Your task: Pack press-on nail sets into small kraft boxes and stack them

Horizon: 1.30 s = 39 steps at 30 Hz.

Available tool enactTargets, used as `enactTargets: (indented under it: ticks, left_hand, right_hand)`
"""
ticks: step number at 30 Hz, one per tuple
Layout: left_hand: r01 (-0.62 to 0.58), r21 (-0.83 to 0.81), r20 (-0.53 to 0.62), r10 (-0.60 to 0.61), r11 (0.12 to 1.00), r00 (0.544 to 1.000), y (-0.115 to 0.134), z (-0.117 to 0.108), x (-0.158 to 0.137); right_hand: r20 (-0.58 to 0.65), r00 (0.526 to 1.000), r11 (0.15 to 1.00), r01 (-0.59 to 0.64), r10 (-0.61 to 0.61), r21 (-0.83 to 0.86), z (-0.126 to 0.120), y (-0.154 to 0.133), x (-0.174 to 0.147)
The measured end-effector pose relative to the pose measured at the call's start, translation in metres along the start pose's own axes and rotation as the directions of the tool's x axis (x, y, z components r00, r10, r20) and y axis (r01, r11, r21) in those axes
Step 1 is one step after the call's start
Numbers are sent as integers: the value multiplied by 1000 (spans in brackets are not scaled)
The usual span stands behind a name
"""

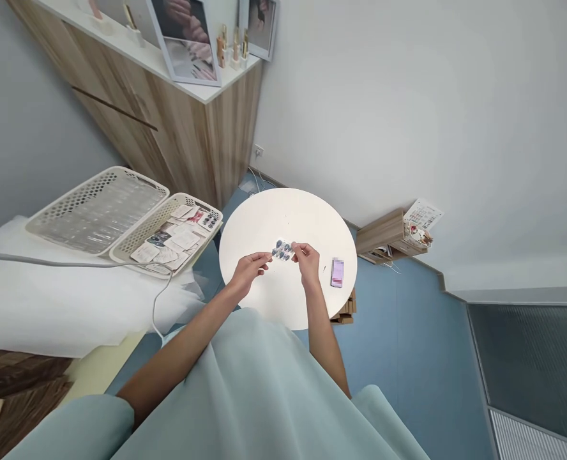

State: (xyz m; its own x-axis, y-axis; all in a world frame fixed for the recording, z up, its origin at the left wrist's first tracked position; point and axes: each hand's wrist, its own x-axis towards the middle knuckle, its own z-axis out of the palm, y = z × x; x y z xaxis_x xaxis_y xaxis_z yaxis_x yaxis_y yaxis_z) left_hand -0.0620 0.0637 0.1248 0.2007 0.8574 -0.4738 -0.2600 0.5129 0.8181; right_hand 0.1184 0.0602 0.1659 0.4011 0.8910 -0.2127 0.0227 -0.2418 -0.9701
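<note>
Between my two hands, above the round white table [255, 217], is a small card of press-on nails [282, 250] with dark blue-grey nails set on it. My left hand [251, 269] pinches the card's left edge with thumb and forefinger. At the opposite edge, my right hand [305, 260] grips it the same way, its other fingers curled. A phone [338, 273] with a lit pinkish-purple screen lies on the table, right of my right hand.
At left, a white basket [120, 255] holds many cards, beside another basket [37, 223] of clear plastic packs. A cable [73, 262] crosses there. A wooden cabinet [168, 121] carries picture frames and small bottles. A low shelf [384, 235] stands right, and cardboard [345, 313] sits below the table.
</note>
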Motion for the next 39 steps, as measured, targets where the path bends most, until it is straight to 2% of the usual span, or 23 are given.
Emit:
enactTargets:
  ticks: [3, 6, 10, 13, 17, 21, 25, 28, 33, 39]
  left_hand:
    - [45, 5, 40, -46, 999, 998, -6, 7, -4]
    - [91, -73, 157, -79, 993, 985, -9, 8, -9]
    - [207, -235, 383, -105, 950, 918, -8, 9, -19]
    - [265, -285, 416, -130, 921, 900, -9, 11, -24]
    - [275, -328, 366, -146, 904, 919, -16, 9, -27]
    - [246, -371, 330, -121, 896, 936, -19, 3, -29]
    - [129, -338, 181, -70, 932, 981, -15, -1, -32]
    - [31, -276, 43, -20, 961, 999, -10, -1, -34]
    - [-132, -94, -127, 119, 987, 985, -5, 2, -35]
    - [-268, -31, -181, 258, 963, 949, 3, 2, -31]
  right_hand:
    - [41, 999, 1000, 2, -1, -1, -17, 0, -2]
    - [76, 997, 1000, -7, 6, 10, -28, 0, -3]
    - [164, 986, 998, -24, 15, 56, -32, -1, -4]
    - [244, 969, 994, -61, 37, 91, -28, -2, -6]
    - [300, 951, 991, -103, 73, 84, -18, -3, -11]
    - [289, 957, 999, -34, 26, 21, -8, -4, -14]
    - [202, 978, 995, 71, -56, -66, 0, -8, -17]
    - [184, 978, 986, 122, -100, -113, 6, -14, -20]
    - [179, 979, 977, 128, -97, -173, 16, -20, -25]
    - [109, 988, 973, 127, -108, -192, 19, -18, -18]
